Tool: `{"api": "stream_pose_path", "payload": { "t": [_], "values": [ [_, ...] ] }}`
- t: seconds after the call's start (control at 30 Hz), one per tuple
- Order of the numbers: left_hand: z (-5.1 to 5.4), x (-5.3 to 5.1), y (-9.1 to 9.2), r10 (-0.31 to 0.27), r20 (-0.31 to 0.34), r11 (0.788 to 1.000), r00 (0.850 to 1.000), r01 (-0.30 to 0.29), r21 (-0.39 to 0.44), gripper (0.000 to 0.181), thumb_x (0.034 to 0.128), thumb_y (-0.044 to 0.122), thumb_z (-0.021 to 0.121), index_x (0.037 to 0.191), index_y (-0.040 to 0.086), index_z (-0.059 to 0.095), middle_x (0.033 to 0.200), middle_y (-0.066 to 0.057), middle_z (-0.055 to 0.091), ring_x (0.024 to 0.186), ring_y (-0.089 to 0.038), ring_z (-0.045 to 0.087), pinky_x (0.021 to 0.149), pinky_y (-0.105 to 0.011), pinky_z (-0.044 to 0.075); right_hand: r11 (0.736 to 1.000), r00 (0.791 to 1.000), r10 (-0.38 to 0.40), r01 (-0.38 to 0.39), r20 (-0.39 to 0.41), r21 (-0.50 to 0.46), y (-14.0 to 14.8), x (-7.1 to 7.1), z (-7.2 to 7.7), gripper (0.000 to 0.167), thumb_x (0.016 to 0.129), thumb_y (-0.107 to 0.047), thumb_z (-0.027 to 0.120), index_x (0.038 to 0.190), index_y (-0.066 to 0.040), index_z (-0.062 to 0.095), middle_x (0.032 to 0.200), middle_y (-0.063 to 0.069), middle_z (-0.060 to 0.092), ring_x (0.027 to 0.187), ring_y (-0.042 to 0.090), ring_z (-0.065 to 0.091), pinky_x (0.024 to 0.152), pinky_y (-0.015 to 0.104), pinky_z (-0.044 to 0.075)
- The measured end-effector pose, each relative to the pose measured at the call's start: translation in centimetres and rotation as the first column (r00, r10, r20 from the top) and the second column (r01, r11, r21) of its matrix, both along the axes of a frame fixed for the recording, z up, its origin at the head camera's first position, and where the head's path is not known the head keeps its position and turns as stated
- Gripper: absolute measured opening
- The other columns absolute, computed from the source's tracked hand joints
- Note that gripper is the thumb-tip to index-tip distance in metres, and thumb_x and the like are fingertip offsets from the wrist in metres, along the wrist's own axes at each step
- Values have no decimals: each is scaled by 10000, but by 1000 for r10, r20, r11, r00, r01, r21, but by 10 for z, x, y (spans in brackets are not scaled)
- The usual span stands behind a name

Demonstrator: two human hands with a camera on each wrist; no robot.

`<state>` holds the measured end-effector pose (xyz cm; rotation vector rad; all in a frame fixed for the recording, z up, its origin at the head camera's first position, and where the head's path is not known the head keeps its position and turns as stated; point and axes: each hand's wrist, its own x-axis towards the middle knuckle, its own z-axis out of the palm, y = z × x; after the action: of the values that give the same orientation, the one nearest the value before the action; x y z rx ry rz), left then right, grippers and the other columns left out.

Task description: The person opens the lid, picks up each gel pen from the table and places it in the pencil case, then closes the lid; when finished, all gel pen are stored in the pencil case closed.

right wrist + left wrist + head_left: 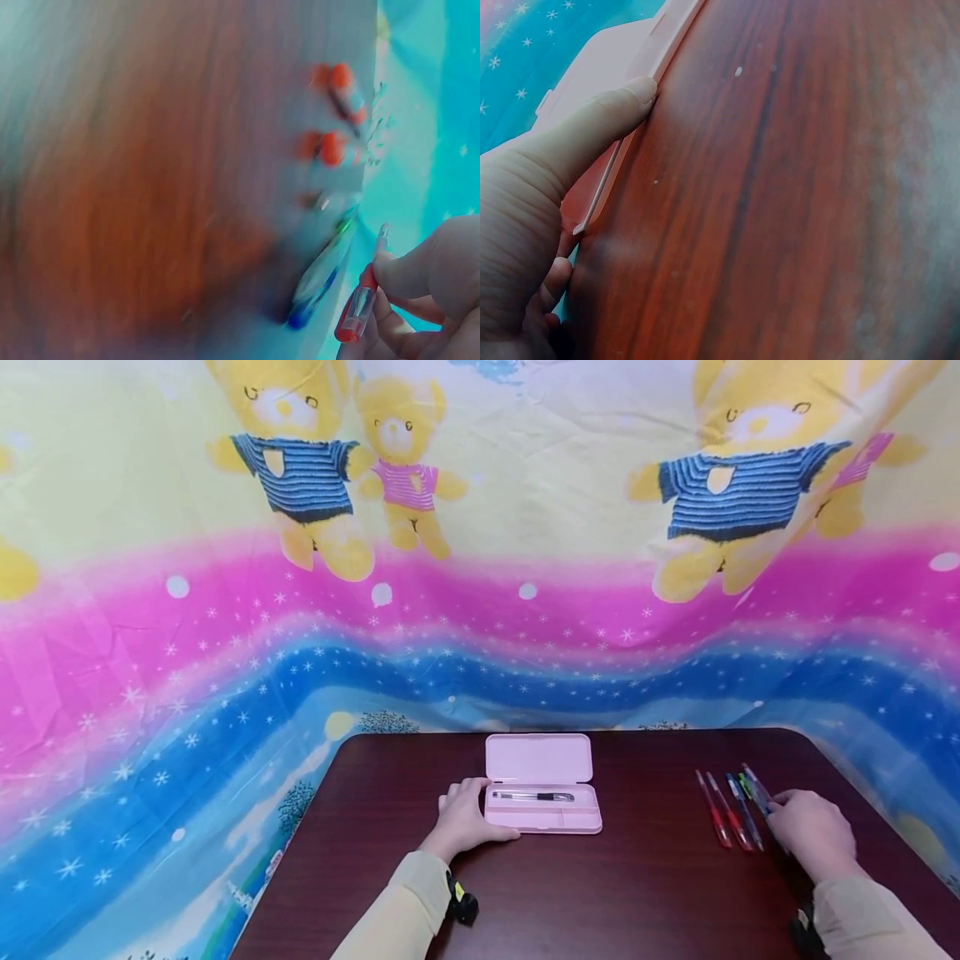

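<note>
Right of the pink case (538, 760), my right grip (813, 831) pinches a red pen (358, 309) near the other pens (730, 815); my left grip (461, 818) clasps the case's left end. I'd call this picking-up; next calls for lifting clear.

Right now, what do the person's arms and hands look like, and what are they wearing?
The left sleeve and right sleeve are pale cream and long. By the left wrist is a small black gadget with a yellow mark; another black gadget is by the right. The left hand and right hand wear no gloves.
</note>
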<state>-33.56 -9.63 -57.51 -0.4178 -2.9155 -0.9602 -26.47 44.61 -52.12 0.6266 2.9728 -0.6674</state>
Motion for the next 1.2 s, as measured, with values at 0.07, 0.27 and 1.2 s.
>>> {"api": "stream_pose_path", "payload": {
  "t": [0.07,0.27,1.2],
  "values": [
    [0,0,0,0,1,1000,1000,0,-1,1105,635,720,978,1507,167,584,1461,-47,648,1317,-273,527,1075,-540,383,1000,999,22,-21,-33,5,-9,-1,5,474,1038,-225,648,1375,108,652,1316,419,641,959,481,631,737,551,525],
    [1,0,-1,4,-3,1000,1000,-4,0,1097,636,701,988,1503,159,589,1465,-59,653,1318,-284,529,1074,-544,385,992,982,129,-127,-136,26,-46,-9,20,455,1076,-230,626,1424,62,649,1340,412,635,923,463,637,694,536,531],
    [3,1,1,-2,-4,1000,1000,2,-3,1094,639,687,991,1505,152,590,1478,-64,650,1317,-280,529,1063,-541,381,854,790,520,-483,-325,192,-239,-53,8,180,961,-100,813,1130,-133,864,996,71,707,886,270,695,870,517,605]
  ]
}}
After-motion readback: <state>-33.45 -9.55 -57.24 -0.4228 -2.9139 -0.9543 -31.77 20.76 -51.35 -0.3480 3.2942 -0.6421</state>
